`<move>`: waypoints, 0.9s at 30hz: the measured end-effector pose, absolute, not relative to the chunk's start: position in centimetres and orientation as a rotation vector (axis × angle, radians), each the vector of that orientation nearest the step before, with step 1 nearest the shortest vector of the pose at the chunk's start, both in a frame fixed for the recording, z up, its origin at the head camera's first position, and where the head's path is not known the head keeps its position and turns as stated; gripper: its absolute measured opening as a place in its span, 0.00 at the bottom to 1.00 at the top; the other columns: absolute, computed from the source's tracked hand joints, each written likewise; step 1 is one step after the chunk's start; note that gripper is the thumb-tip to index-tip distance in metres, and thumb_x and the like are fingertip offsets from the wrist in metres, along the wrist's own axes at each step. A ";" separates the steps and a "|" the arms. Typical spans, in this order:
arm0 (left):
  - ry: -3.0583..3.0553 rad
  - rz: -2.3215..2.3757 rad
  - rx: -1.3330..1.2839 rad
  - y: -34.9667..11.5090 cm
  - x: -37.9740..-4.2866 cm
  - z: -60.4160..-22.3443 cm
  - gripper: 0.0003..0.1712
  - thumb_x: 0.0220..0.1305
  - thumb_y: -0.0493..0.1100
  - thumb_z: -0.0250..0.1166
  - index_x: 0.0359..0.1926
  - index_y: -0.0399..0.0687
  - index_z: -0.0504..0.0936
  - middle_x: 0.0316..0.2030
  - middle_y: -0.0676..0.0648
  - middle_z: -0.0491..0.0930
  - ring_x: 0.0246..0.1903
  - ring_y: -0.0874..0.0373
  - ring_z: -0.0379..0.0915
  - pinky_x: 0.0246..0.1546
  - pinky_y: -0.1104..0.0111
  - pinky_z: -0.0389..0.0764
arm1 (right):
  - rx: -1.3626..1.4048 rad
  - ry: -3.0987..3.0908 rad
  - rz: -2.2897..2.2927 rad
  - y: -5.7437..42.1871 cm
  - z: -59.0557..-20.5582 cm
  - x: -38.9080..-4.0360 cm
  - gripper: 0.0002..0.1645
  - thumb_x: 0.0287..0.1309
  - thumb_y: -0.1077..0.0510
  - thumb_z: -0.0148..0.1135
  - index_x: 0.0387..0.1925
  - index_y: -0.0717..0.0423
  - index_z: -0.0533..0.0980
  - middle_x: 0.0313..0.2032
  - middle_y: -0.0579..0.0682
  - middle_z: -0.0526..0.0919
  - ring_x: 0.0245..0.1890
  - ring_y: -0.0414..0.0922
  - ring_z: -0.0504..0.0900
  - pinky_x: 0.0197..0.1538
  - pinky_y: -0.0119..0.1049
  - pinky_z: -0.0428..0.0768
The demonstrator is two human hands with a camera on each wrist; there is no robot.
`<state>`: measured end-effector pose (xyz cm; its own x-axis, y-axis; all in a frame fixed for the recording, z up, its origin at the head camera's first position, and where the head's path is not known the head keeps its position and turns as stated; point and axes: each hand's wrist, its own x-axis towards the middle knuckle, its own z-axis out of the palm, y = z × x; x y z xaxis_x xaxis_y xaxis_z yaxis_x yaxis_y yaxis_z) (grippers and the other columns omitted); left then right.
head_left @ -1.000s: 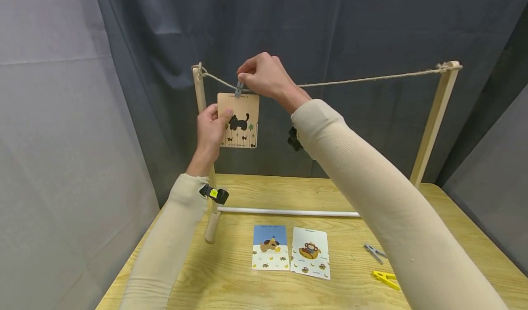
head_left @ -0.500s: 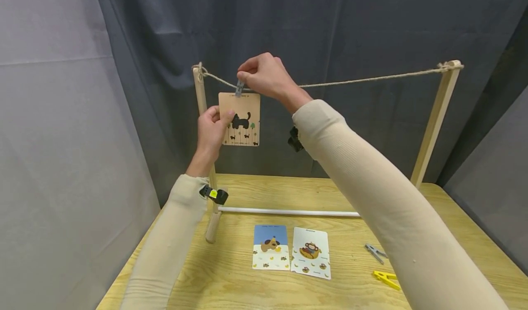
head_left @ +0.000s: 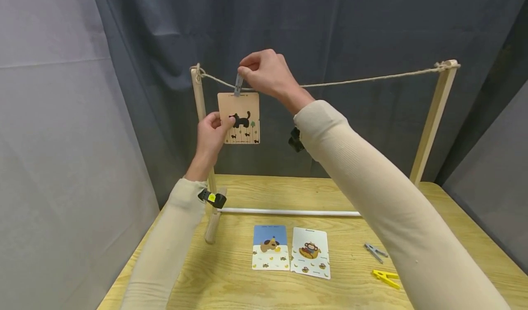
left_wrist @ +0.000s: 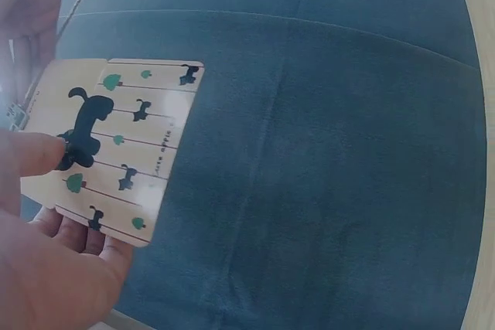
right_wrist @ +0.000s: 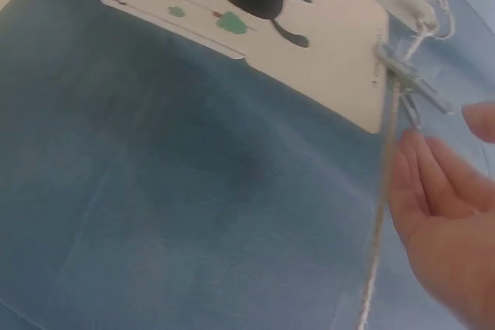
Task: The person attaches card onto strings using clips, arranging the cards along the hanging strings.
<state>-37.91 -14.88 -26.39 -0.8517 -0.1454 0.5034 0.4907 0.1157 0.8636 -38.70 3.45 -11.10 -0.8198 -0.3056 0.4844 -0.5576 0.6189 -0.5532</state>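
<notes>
My left hand point(head_left: 212, 133) pinches the left edge of a beige card with a black cat point(head_left: 243, 106), thumb in front and fingers behind. A grey clothespin point(right_wrist: 406, 75) sits over the rope point(right_wrist: 377, 229) and the card's top edge. Close to the clothespin's handles is my right hand point(right_wrist: 448, 214), its thumb and fingers spread apart in the right wrist view. One fingertip is near or against a handle; whether it touches, I cannot tell. In the left wrist view, the card point(left_wrist: 131, 141) partly covers the left fingers.
Wooden posts point(head_left: 435, 122) hold the rope at both ends, with a white bar point(head_left: 288, 212) low between them. On the table point(head_left: 231, 282) lie a dog card point(head_left: 270, 255), a monkey card point(head_left: 309, 259), another grey clothespin point(head_left: 374, 252) and a yellow clothespin point(head_left: 385, 278).
The right hand has risen slightly, and its fingers have loosened from the clothespin. The card's lower edge has shifted slightly up while the left hand keeps its pinch.
</notes>
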 end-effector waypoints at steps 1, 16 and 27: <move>-1.934 -1.793 -0.336 -14.9 -37.9 -26.6 0.20 0.70 0.46 0.69 0.54 0.36 0.81 0.39 0.48 0.83 0.38 0.58 0.75 0.38 0.67 0.72 | 0.684 -2.491 1.038 3.6 -11.0 -38.6 0.24 0.71 0.42 0.56 0.62 0.44 0.82 0.56 0.42 0.86 0.56 0.39 0.81 0.60 0.39 0.79; -2.004 -1.801 -0.334 -15.4 -38.4 -28.7 0.21 0.68 0.48 0.71 0.51 0.35 0.81 0.34 0.52 0.81 0.37 0.57 0.76 0.43 0.65 0.78 | 0.654 -2.319 1.036 7.9 -11.2 -35.8 0.21 0.71 0.46 0.55 0.58 0.41 0.84 0.52 0.40 0.88 0.49 0.36 0.83 0.55 0.37 0.79; -2.088 -1.786 -0.297 -15.8 -38.4 -32.0 0.17 0.68 0.46 0.70 0.49 0.37 0.81 0.43 0.38 0.86 0.36 0.58 0.82 0.42 0.67 0.81 | 0.660 -2.281 1.013 12.6 -14.5 -33.1 0.20 0.70 0.47 0.56 0.55 0.44 0.85 0.49 0.41 0.89 0.42 0.35 0.84 0.51 0.35 0.80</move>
<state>-38.42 -15.80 -32.01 -0.9073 -0.0816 0.4124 0.3948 0.1718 0.9026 -33.09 12.57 -14.47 -0.7265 -0.2086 0.6547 -0.6256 0.5950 -0.5046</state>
